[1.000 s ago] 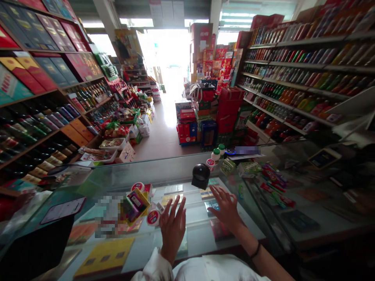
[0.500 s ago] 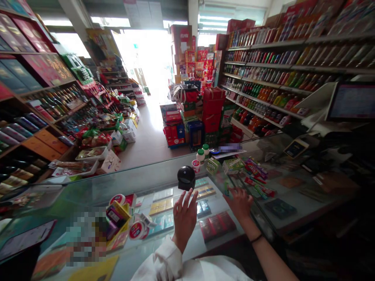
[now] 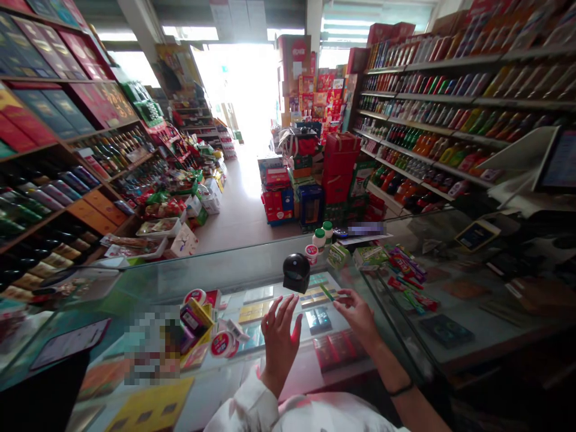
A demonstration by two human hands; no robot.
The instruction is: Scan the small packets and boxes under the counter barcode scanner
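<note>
My right hand [image 3: 357, 315] pinches one end of a thin green stick-shaped packet [image 3: 327, 293], held at a slant over the glass counter [image 3: 252, 372]. To its left, my left hand [image 3: 282, 333] hovers with fingers apart and nothing in them. Just beyond the left fingertips stands a round-headed black scanner [image 3: 296, 273]. Behind it are a small red-and-white tub [image 3: 311, 253] and two white bottles with green caps [image 3: 319, 238]. Left of my left hand lie a red-lidded tub [image 3: 223, 344] and a purple-and-yellow box [image 3: 196, 321].
Green boxes [image 3: 369, 258] and several colourful candy packs [image 3: 407, 267] lie on the right side of the counter. A phone [image 3: 71, 343] is at far left. A screen [image 3: 558, 159] stands at right. Red cartons [image 3: 341, 171] and bottle shelves [image 3: 432, 99] are beyond.
My right hand has moved left and brought the green packet over the counter, closer to the scanner. My left hand stays open near the scanner. The view has turned slightly left.
</note>
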